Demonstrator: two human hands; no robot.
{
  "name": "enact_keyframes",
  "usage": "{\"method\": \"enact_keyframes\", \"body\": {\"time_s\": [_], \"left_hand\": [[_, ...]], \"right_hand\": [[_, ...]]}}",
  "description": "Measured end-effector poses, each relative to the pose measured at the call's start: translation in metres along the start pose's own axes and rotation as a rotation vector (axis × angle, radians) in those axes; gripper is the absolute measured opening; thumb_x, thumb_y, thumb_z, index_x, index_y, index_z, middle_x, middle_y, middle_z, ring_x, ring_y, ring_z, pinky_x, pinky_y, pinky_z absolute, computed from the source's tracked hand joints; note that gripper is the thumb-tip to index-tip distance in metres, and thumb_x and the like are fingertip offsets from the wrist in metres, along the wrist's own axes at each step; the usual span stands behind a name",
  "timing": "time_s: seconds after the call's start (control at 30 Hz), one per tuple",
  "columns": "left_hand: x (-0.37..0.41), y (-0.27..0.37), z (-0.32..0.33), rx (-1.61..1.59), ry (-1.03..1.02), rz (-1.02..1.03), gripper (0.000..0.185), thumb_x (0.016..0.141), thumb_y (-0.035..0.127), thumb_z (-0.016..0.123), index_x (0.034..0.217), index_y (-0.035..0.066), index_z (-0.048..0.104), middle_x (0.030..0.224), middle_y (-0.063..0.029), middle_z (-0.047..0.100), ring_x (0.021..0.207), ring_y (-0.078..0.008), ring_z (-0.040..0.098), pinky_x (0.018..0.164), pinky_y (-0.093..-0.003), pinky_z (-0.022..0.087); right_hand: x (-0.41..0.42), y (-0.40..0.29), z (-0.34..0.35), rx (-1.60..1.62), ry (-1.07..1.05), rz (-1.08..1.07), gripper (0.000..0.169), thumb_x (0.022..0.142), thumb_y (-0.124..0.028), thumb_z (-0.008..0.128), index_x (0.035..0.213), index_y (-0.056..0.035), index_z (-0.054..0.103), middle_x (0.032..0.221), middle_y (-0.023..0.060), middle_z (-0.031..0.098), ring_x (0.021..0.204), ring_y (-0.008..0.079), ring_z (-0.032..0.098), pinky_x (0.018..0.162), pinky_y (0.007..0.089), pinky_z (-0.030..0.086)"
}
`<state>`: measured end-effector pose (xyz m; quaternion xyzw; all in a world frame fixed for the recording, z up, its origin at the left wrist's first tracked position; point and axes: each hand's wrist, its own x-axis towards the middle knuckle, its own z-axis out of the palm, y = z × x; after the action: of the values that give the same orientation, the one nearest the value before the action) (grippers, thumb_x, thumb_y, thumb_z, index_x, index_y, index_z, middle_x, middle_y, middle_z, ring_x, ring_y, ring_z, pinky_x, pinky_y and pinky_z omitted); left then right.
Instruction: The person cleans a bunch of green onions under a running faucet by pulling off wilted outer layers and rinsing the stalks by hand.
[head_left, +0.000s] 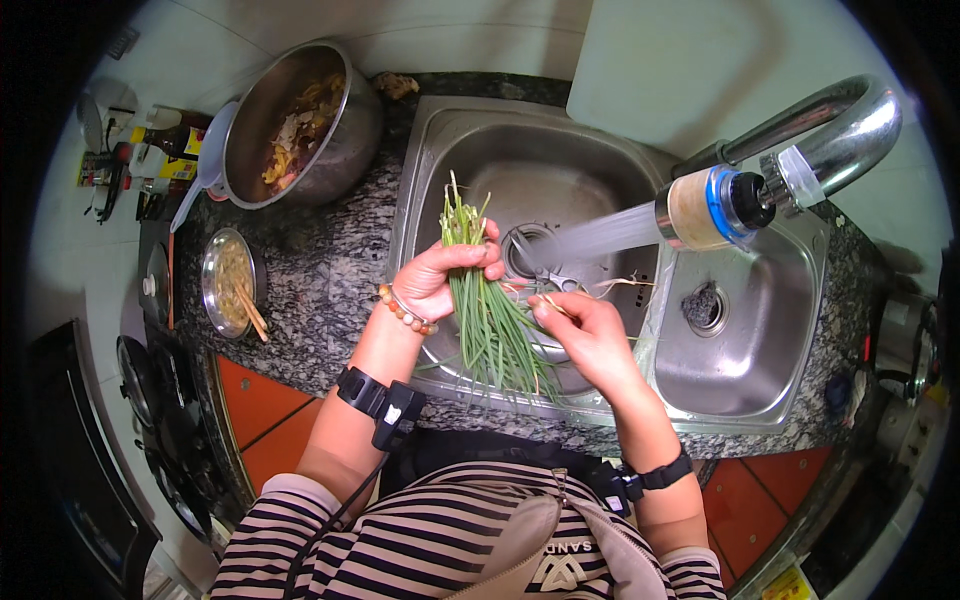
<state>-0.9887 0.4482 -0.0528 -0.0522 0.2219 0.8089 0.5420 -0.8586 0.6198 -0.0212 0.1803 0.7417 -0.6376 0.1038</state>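
My left hand (450, 274) grips a bunch of green chives (487, 322) near its pale stem ends, above the left basin of a steel double sink (555, 172). The long leaves hang toward me. To the right of the bunch, my right hand (577, 322) pinches a thin yellowish strand between thumb and fingers. Water sprays leftward from the filter head (705, 208) of the faucet (862, 150) into the basin. Behind my hands, a pair of scissors (559, 279) lies by the drain, and part of a metal bowl shows beneath the leaves.
On the granite counter (360, 285) at left stand a large tilted metal pot (360, 142) with food scraps and a steel bowl (259, 281) of mixture with chopsticks (251, 309). A dark scouring pad (701, 304) sits at the right basin's drain. A pale board (667, 75) leans behind the sink.
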Motion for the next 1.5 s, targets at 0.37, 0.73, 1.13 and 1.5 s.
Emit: {"method": "enact_keyframes", "body": {"time_s": [0.37,0.73,1.13,1.5], "left_hand": [[0.000,-0.002,0.008,0.013,0.007,-0.021,0.041,0.076,0.004,0.061,0.113,0.004,0.045,0.084,-0.0069,0.057,0.095,-0.0268,0.056,0.089,-0.0458,0.044],[0.001,0.000,-0.001,-0.091,0.006,-0.007,0.038,0.077,0.001,0.058,0.113,0.002,0.047,0.088,-0.0110,0.061,0.102,-0.0324,0.056,0.090,-0.0553,0.042],[-0.016,0.017,-0.029,-0.201,0.052,0.129,0.027,0.079,0.003,0.054,0.107,0.003,0.054,0.096,-0.0113,0.062,0.100,-0.0308,0.056,0.092,-0.0595,0.038],[-0.016,0.010,-0.021,0.045,0.117,0.011,0.021,0.083,0.013,0.057,0.102,0.005,0.052,0.067,0.0000,0.046,0.062,-0.0128,0.048,0.080,-0.0397,0.046]], "right_hand": [[0.009,0.008,0.009,0.269,0.126,0.025,0.014,0.079,-0.014,0.063,0.081,0.0000,0.063,0.065,-0.0009,0.055,0.060,0.0043,0.046,0.055,0.0208,0.037],[0.001,-0.007,-0.013,0.630,-0.069,0.279,0.010,0.084,-0.013,0.059,0.088,-0.0048,0.060,0.069,-0.0065,0.052,0.054,-0.0001,0.036,0.047,0.0172,0.028],[-0.032,0.014,-0.075,0.675,0.250,0.209,0.007,0.085,-0.014,0.057,0.085,-0.0071,0.056,0.066,-0.0069,0.046,0.050,0.0009,0.033,0.045,0.0166,0.025],[-0.031,0.005,-0.080,0.943,0.378,0.020,0.010,0.089,-0.017,0.053,0.092,-0.0079,0.055,0.098,0.0030,0.058,0.067,0.0054,0.047,0.053,0.0174,0.038]]}}
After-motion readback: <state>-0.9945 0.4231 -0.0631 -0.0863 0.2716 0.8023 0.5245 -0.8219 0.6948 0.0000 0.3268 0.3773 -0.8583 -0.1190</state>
